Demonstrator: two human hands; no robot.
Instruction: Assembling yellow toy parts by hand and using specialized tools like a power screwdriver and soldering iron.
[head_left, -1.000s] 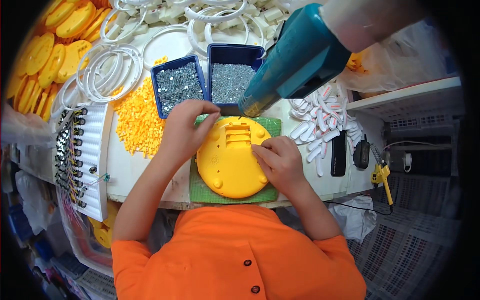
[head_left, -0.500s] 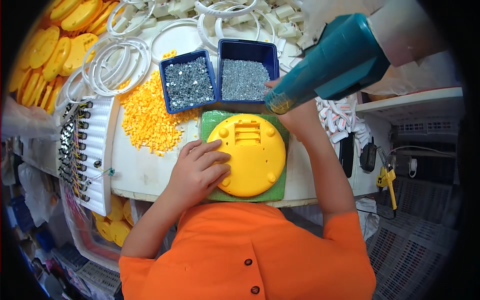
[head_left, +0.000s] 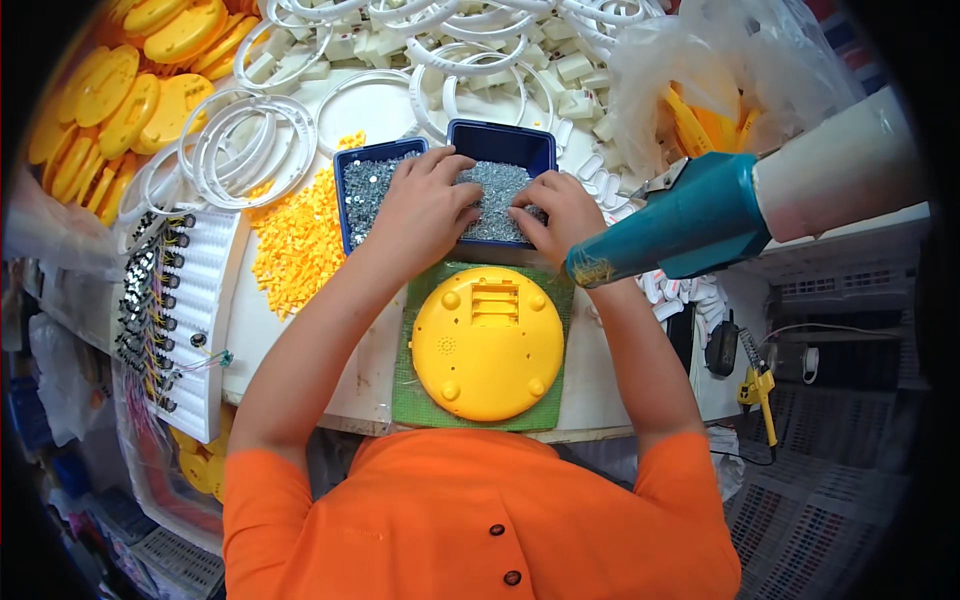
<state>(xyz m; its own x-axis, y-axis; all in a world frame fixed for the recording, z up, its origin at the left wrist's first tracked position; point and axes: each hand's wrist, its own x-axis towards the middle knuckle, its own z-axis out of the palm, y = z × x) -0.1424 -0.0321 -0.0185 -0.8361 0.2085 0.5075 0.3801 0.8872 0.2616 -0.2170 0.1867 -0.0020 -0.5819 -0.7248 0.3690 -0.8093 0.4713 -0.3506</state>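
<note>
A round yellow plastic housing (head_left: 487, 345) lies on a green mat (head_left: 408, 405) in front of me, its open battery compartment toward the far side. Beyond it stand two dark blue bins. The right bin (head_left: 500, 138) holds small silvery screws (head_left: 492, 200); the left bin (head_left: 385, 152) holds darker metal bits. My left hand (head_left: 425, 205) reaches across the left bin to the screws, its bent fingers apart. At the right side of the same screws is my right hand (head_left: 562, 212), thumb and fingers drawn together. Whatever lies between those fingertips is too small to make out.
A teal tapered tool (head_left: 670, 225) on a pale tube hangs over my right forearm. Yellow bits (head_left: 297, 245) are heaped left of the bins, near white rings (head_left: 250, 150). Wired parts fill a white foam tray (head_left: 205, 300). A yellow glue gun (head_left: 758, 390) hangs at right.
My left hand has left the yellow housing and moved forward to the screw bin. My right hand has come left into the bin. The teal tool appears lower and farther right.
</note>
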